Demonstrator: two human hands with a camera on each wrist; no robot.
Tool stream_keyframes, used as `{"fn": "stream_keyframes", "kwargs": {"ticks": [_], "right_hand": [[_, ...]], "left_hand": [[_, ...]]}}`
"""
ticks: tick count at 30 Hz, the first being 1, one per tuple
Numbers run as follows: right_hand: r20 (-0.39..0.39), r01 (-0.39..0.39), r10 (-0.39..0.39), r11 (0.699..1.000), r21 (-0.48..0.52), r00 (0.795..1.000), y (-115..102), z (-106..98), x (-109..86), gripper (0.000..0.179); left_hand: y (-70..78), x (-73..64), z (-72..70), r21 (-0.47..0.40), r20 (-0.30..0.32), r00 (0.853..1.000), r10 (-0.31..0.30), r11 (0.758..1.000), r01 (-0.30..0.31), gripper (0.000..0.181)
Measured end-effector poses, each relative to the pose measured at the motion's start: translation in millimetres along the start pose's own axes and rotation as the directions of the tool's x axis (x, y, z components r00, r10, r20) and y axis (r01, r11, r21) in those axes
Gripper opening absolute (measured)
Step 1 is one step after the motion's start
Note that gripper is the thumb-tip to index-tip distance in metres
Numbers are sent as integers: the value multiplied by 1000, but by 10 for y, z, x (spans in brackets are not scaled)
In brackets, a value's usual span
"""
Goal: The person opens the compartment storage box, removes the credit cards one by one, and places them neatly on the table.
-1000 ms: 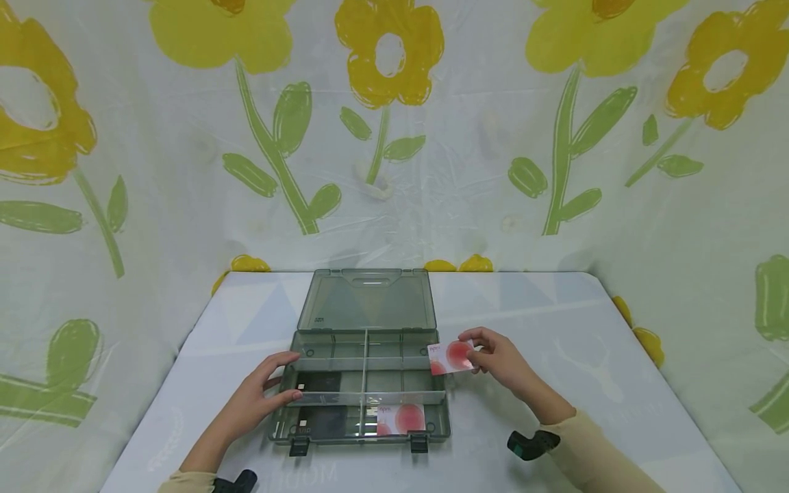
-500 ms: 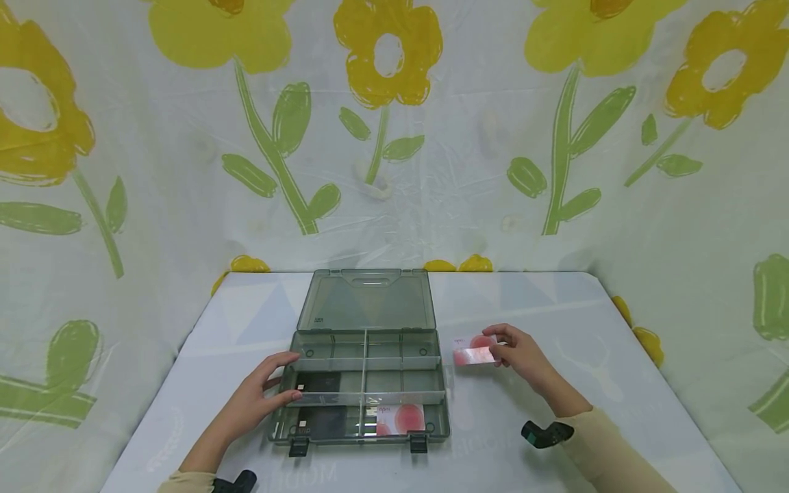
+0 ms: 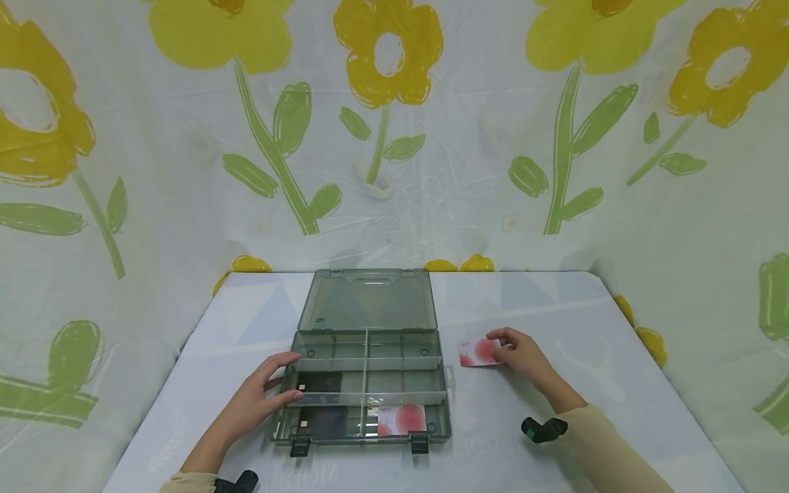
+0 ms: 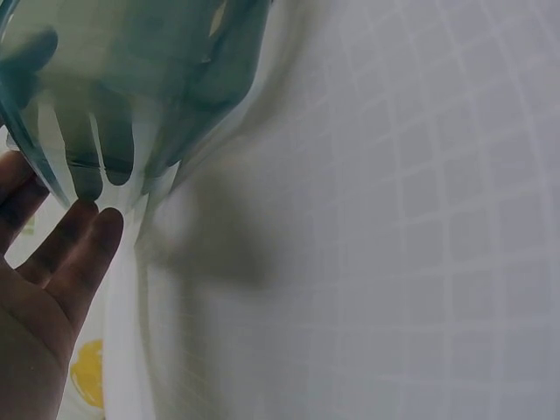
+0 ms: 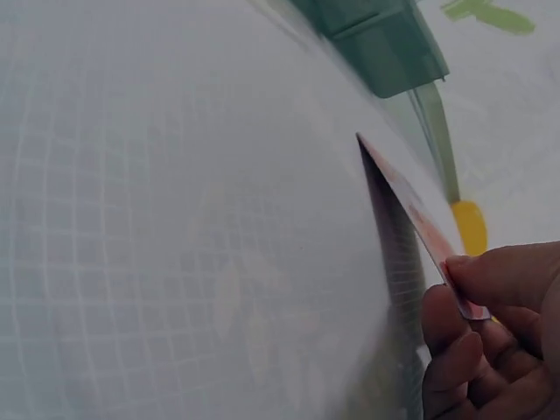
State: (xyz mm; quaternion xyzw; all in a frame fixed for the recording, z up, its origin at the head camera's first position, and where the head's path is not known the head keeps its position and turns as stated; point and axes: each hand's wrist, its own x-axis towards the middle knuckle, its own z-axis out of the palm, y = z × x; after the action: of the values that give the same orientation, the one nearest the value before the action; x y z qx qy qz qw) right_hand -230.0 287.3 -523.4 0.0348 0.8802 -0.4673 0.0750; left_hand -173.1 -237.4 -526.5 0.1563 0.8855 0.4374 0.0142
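Observation:
My right hand (image 3: 516, 355) pinches a pink-and-white card (image 3: 477, 352) by its right end, to the right of the box. In the right wrist view the thumb lies on top of the card (image 5: 420, 223), which slants just over the table. At the left wall of an opened, translucent grey compartment box (image 3: 403, 363) rests my left hand (image 3: 253, 400), thumb and index fingertip over the rim. The left wrist view shows its straight fingers (image 4: 83, 262) against the outer wall. A similar pink card (image 3: 402, 419) lies in the front right compartment.
Two dark cards lie in the left compartments, the front dark card (image 3: 323, 421) and the middle dark card (image 3: 323, 382). The box lid (image 3: 368, 301) is folded back on the white table (image 3: 524, 301). A flower-printed curtain (image 3: 456, 171) surrounds the table.
My right hand has carried the pink card rightward, away from the box's right edge. The card briefly caught a glare. My left hand has stayed in place.

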Motion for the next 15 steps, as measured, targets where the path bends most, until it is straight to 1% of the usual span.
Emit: {"fn": "stream_keyframes", "kwargs": {"ticks": [8, 12, 15], "right_hand": [[-15, 82, -85, 989, -127, 996, 61, 32, 37, 30], [-26, 102, -108, 980, -170, 994, 41, 53, 19, 31], [-44, 95, -106, 974, -204, 993, 26, 80, 6, 31]], "left_hand": [[12, -6, 2, -1, -1, 1000, -9, 1000, 9, 68], [9, -9, 4, -4, -3, 1000, -2, 1000, 2, 68], [6, -10, 6, -6, -2, 1000, 1, 1000, -1, 68]]}}
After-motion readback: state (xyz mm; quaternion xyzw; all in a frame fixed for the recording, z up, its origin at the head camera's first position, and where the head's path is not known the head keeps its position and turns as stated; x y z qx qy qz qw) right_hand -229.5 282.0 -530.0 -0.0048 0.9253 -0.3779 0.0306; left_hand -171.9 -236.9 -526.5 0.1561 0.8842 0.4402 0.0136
